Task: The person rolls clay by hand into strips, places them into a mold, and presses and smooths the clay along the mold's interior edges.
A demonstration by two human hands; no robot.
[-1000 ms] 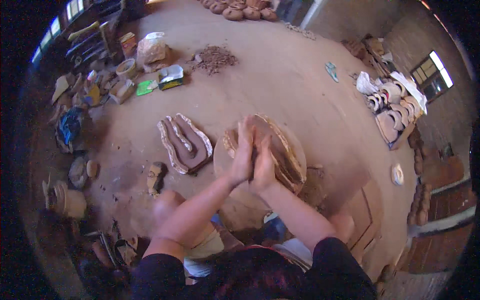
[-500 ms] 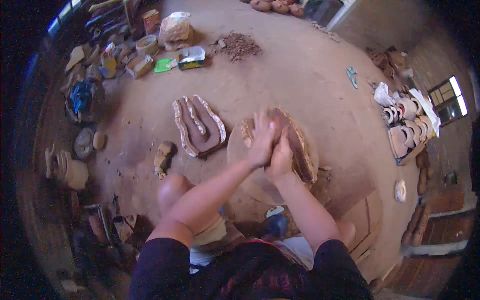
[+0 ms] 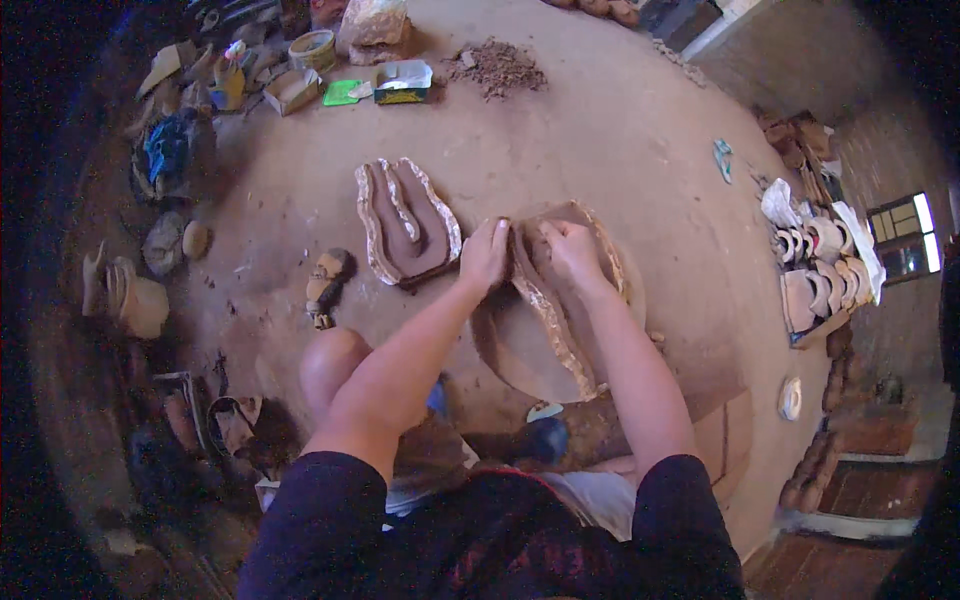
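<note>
A brown, trough-like clay form (image 3: 538,290) with rough, whitish-crusted wall tops rests on a round board (image 3: 500,345) in front of me. My left hand (image 3: 486,257) lies against the outer side of its left wall, near the far end, fingers fairly straight and held together. Inside the trough, my right hand (image 3: 572,254) is closed, its curled fingers against the inner surface near that same wall. Whatever those fingers may hold is hidden. To the left on the floor sits a similar clay form (image 3: 440,210) with a ridge down its middle.
A dark, lumpy object (image 3: 328,280) lies left of my knee. Farther off are a crumbled earth heap (image 3: 500,68), an open box (image 3: 402,82) and a green tray (image 3: 342,93). Curved clay pieces (image 3: 822,270) are stacked at the right. A sandal (image 3: 722,160) lies beyond them.
My hands, pressed together over the form before, have come apart: the left to the outer wall, the right inside. The form now sits turned differently, its left wall in full view.
</note>
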